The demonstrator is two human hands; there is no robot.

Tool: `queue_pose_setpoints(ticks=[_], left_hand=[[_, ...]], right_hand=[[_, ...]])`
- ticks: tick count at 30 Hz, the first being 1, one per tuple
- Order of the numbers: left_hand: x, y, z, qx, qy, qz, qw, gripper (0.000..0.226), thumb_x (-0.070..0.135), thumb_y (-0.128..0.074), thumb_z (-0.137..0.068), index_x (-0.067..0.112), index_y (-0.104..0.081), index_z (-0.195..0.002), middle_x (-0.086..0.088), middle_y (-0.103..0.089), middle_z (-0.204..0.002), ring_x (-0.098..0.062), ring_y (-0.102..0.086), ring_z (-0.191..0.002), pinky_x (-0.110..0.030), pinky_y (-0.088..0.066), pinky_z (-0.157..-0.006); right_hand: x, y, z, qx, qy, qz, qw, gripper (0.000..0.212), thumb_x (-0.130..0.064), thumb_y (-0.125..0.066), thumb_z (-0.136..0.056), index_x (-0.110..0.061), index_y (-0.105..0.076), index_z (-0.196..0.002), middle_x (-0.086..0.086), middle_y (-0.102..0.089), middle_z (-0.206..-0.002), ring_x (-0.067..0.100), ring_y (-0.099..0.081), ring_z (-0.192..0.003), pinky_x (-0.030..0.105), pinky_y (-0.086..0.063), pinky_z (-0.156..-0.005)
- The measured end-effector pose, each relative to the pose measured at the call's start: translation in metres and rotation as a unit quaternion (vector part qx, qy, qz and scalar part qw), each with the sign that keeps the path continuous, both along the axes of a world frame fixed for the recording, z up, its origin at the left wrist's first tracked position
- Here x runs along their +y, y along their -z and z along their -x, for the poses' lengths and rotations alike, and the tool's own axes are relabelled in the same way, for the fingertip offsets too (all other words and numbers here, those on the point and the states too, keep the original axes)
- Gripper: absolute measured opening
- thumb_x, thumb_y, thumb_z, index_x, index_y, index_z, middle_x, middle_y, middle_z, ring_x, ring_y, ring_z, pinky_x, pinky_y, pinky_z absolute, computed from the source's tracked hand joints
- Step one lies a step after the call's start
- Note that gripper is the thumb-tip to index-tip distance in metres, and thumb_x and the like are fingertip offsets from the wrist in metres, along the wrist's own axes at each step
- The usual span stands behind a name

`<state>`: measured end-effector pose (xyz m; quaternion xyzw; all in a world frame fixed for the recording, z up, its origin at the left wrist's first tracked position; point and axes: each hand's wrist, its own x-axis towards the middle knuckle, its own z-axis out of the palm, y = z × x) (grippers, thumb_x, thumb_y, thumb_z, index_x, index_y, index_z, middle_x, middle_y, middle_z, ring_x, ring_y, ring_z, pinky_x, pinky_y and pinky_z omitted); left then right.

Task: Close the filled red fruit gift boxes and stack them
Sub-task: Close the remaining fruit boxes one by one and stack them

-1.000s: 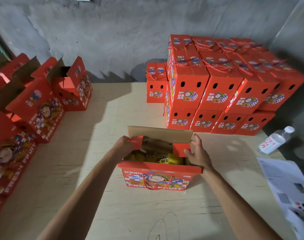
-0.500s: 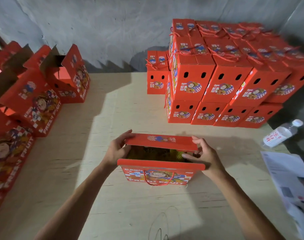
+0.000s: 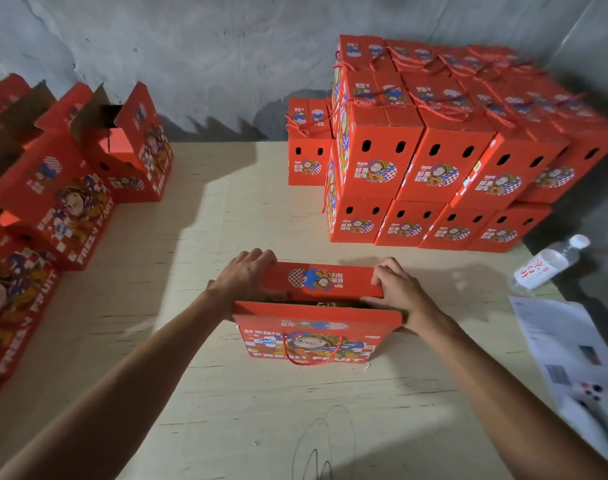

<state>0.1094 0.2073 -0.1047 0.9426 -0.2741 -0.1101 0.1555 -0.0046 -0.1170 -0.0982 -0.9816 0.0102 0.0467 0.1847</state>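
- Rough grey wall [image 3: 198, 57] behind a pale plywood worktop [image 3: 226, 393].
- Red gift box [image 3: 313, 337] sits mid-worktop toward the near edge; far lid flap [image 3: 325, 280] folded over, a dark gap left before the near flap.
- Left hand [image 3: 243, 277] grips the flap's left end, fingers curled over it.
- Right hand [image 3: 397, 289] grips the right end likewise.
- Stack of closed boxes [image 3: 444, 161] at far right corner.
- Open boxes [image 3: 63, 202] along left edge.
- Water bottle [image 3: 548, 263] and papers [image 3: 572, 358] at right edge.
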Motion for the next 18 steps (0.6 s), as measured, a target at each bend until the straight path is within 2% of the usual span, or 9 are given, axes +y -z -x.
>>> queue_pose_setpoints(ticks=[4, 7, 9, 10, 12, 14, 15, 16, 18], left_hand=[[-0.009, -0.007, 0.01, -0.081, 0.05, -0.104, 0.99, 0.078, 0.088, -0.059, -0.072, 0.028, -0.045, -0.121, 0.004, -0.057, -0.12, -0.017, -0.056, -0.105, -0.032, -0.048, -0.082], [-0.017, -0.004, 0.023, -0.087, 0.038, -0.162, 0.982, 0.084, 0.09, -0.053, -0.071, 0.03, -0.046, -0.13, 0.005, -0.054, -0.121, -0.017, -0.058, -0.106, -0.032, -0.045, -0.077], [-0.018, -0.004, 0.031, -0.068, 0.024, -0.166, 0.983, 0.088, 0.091, -0.052, -0.07, 0.03, -0.048, -0.134, 0.003, -0.055, -0.121, -0.018, -0.059, -0.107, -0.032, -0.044, -0.078], [-0.017, -0.004, 0.036, -0.067, 0.018, -0.164, 0.984, 0.088, 0.091, -0.051, -0.071, 0.03, -0.049, -0.134, 0.003, -0.056, -0.121, -0.02, -0.061, -0.107, -0.034, -0.046, -0.08], [-0.016, 0.001, 0.051, -0.075, -0.004, -0.149, 0.986, 0.086, 0.09, -0.048, -0.073, 0.029, -0.053, -0.135, 0.001, -0.06, -0.121, -0.024, -0.064, -0.108, -0.035, -0.046, -0.084], [-0.017, 0.004, 0.067, -0.065, -0.05, -0.148, 0.986, 0.086, 0.087, -0.046, -0.076, 0.027, -0.053, -0.136, -0.002, -0.061, -0.123, -0.027, -0.063, -0.112, -0.037, -0.045, -0.088], [-0.019, 0.005, 0.072, -0.052, -0.077, -0.16, 0.983, 0.085, 0.085, -0.046, -0.078, 0.024, -0.052, -0.137, -0.005, -0.06, -0.125, -0.028, -0.062, -0.116, -0.038, -0.044, -0.092], [-0.021, 0.004, 0.078, -0.044, -0.101, -0.173, 0.979, 0.082, 0.082, -0.048, -0.081, 0.021, -0.052, -0.136, -0.007, -0.06, -0.125, -0.029, -0.061, -0.117, -0.038, -0.043, -0.093], [-0.031, 0.002, 0.09, -0.039, -0.141, -0.183, 0.972, 0.067, 0.071, -0.051, -0.086, 0.019, -0.058, -0.128, -0.007, -0.065, -0.119, -0.027, -0.063, -0.113, -0.036, -0.045, -0.089]], right_hand=[[-0.003, -0.02, -0.023, 0.071, -0.037, 0.041, 0.996, 0.037, -0.034, -0.082, -0.085, -0.016, -0.05, -0.091, -0.003, -0.044, -0.112, 0.024, -0.058, -0.094, 0.035, -0.05, -0.079], [-0.008, -0.033, -0.038, 0.118, 0.0, 0.001, 0.993, 0.019, -0.022, -0.081, -0.087, -0.02, -0.063, -0.093, 0.001, -0.061, -0.114, 0.019, -0.064, -0.091, 0.03, -0.054, -0.076], [-0.011, -0.048, -0.047, 0.184, 0.051, -0.096, 0.977, 0.014, -0.014, -0.077, -0.089, -0.018, -0.074, -0.102, 0.001, -0.074, -0.092, 0.012, -0.067, -0.071, 0.023, -0.056, -0.063], [-0.01, -0.056, -0.053, 0.213, 0.055, -0.12, 0.968, 0.015, -0.016, -0.076, -0.091, -0.016, -0.077, -0.105, -0.002, -0.075, -0.079, 0.009, -0.066, -0.064, 0.023, -0.057, -0.062], [0.004, -0.071, -0.065, 0.238, 0.022, -0.072, 0.968, 0.016, -0.029, -0.074, -0.094, -0.016, -0.079, -0.101, -0.005, -0.073, -0.07, 0.007, -0.066, -0.063, 0.029, -0.057, -0.069], [0.03, -0.076, -0.073, 0.203, 0.0, 0.024, 0.979, 0.017, -0.028, -0.071, -0.094, -0.016, -0.072, -0.082, -0.001, -0.066, -0.071, 0.012, -0.062, -0.062, 0.028, -0.049, -0.061], [0.044, -0.075, -0.076, 0.167, 0.007, 0.074, 0.983, 0.023, -0.023, -0.07, -0.093, -0.017, -0.061, -0.073, 0.002, -0.061, -0.073, 0.013, -0.057, -0.06, 0.026, -0.043, -0.054], [0.059, -0.072, -0.078, 0.128, 0.015, 0.112, 0.985, 0.027, -0.017, -0.068, -0.092, -0.017, -0.052, -0.07, 0.004, -0.058, -0.078, 0.014, -0.054, -0.06, 0.026, -0.039, -0.051], [0.089, -0.066, -0.081, 0.089, 0.02, 0.128, 0.988, 0.026, -0.021, -0.065, -0.092, -0.015, -0.048, -0.074, 0.007, -0.058, -0.086, 0.02, -0.056, -0.066, 0.03, -0.044, -0.054]])
